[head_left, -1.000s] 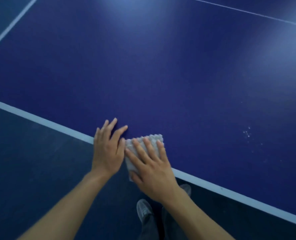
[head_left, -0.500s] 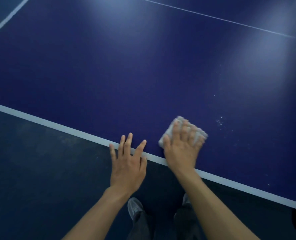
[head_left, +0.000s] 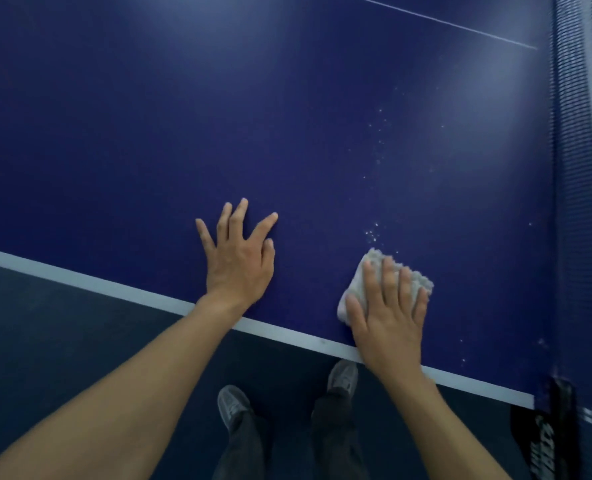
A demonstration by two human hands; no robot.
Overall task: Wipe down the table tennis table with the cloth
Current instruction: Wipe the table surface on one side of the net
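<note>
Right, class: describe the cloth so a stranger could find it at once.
Start at the blue table, near its white front edge, toward the net on the right. The cloth is the small pale fluffy pad under the flat right hand; the left hand beside it lies on bare table.

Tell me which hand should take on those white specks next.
Right. The right hand presses the cloth flat, just short of the white specks; the left hand rests bare on the table.
</note>
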